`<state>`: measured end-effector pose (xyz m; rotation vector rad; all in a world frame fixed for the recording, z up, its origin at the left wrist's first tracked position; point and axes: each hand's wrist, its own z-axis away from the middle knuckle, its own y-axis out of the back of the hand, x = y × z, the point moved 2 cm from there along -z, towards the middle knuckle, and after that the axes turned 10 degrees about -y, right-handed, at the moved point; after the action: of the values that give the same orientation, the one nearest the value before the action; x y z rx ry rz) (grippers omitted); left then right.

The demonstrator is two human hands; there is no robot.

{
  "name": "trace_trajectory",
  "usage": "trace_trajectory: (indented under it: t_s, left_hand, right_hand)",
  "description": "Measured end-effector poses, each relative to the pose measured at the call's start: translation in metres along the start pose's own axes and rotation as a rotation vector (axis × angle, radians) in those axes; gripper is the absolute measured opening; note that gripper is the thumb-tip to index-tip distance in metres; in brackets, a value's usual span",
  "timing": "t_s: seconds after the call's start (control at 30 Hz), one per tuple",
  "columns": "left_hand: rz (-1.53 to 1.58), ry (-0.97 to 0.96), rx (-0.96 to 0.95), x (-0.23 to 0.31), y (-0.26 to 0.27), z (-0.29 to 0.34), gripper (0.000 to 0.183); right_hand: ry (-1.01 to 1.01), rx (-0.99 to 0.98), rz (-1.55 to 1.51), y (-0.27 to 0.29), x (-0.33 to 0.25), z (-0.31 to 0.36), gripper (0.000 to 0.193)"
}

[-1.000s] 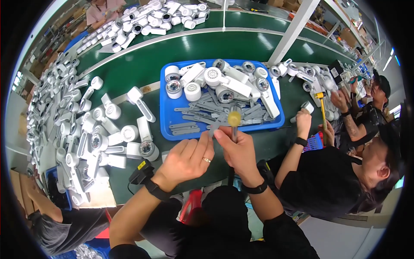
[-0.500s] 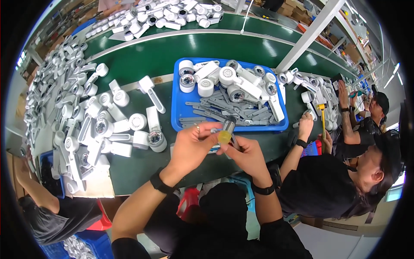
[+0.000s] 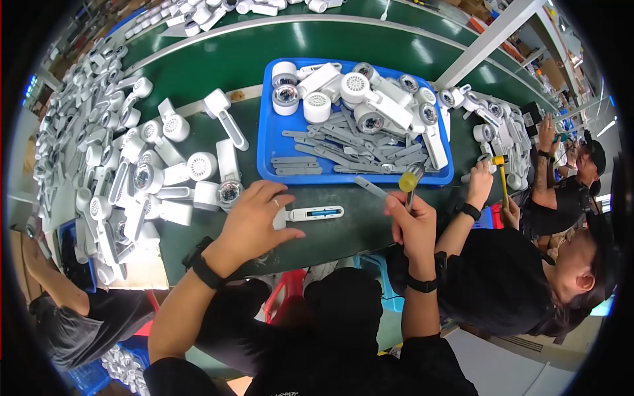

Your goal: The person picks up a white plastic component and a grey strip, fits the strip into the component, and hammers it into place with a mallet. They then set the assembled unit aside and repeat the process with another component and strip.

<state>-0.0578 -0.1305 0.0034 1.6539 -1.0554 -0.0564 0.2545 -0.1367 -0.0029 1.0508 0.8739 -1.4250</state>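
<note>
My left hand (image 3: 254, 221) is open, fingers and thumb spread around the head end of a white handheld device with a slim handle (image 3: 317, 213). The device lies on the green bench, its long handle slot facing up and a blue part showing inside. My right hand (image 3: 415, 224) is closed around a hammer (image 3: 410, 181) with a clear yellow face and a metal-looking shaft. A flat grey strip (image 3: 370, 187) lies between the blue tray's front edge and my right fingers; whether the fingers touch it, I cannot tell.
A blue tray (image 3: 264, 158) holds white devices and grey strips. Many more white devices (image 3: 201, 166) crowd the bench at left. At right, a co-worker's hand (image 3: 481, 185) is beside a yellow hammer (image 3: 503, 178). A white post (image 3: 485, 43) stands behind the tray.
My hands have moved apart, the left to the left and opened, the right to the right with the hammer. The device with the blue part now shows between them.
</note>
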Motion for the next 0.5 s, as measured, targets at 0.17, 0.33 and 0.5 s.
trace_trajectory:
  t_s: [0.17,0.33,0.5]
  left_hand:
    - [0.092,-0.021,-0.005,-0.013,-0.024,0.006,0.032]
    - [0.038,-0.051,-0.017,-0.014,-0.033,-0.004,0.041]
    - [-0.038,-0.120,-0.128,-0.008,-0.018,-0.004,0.067]
  right_hand:
    - [-0.069,-0.104,0.021,-0.002,0.010,0.008,0.024]
    - [-0.060,-0.135,0.091,-0.007,0.023,0.003,0.024]
    - [-0.053,-0.075,-0.045,0.006,0.037,-0.007,0.023]
